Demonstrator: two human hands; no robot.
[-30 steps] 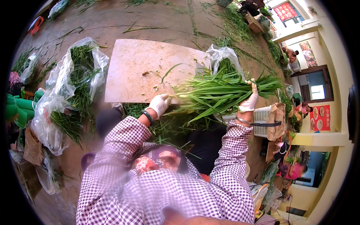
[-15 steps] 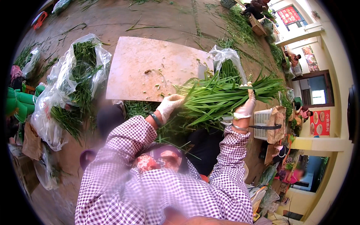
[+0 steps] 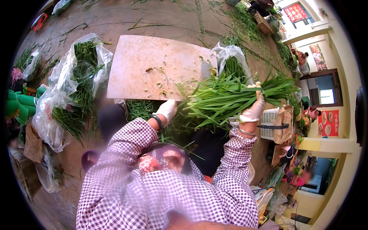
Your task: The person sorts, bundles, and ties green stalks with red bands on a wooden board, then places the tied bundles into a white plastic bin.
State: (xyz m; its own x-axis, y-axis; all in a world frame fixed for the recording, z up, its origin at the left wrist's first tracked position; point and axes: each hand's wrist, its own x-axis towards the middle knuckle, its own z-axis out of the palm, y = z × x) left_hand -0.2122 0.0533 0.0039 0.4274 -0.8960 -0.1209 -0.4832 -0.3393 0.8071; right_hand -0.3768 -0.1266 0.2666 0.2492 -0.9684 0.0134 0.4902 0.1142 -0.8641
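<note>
A thick bunch of long green chives (image 3: 218, 100) lies across my right hand (image 3: 253, 108), whose gloved fingers are wrapped round it toward its leafy right end. The bunch's paler ends point left, over the near right corner of a whitish board (image 3: 134, 65). My left hand (image 3: 167, 110), also in a thin white glove, is at the board's near edge, apart from the bunch. Its fingers look curled together; whatever is in them, if anything, is hidden. Below both hands, loose green stalks (image 3: 143, 109) lie between my knees and under the board.
Small scraps litter the dirty board. An open plastic bag of greens (image 3: 86, 61) stands at left, another bag (image 3: 234, 53) behind the bunch. To the right is a white plastic crate (image 3: 269, 124) with brown paper. Several people sit farther off along the right.
My left hand has drawn back leftward and toward me, away from the chives' pale ends. My right hand has shifted slightly to the right with the bunch.
</note>
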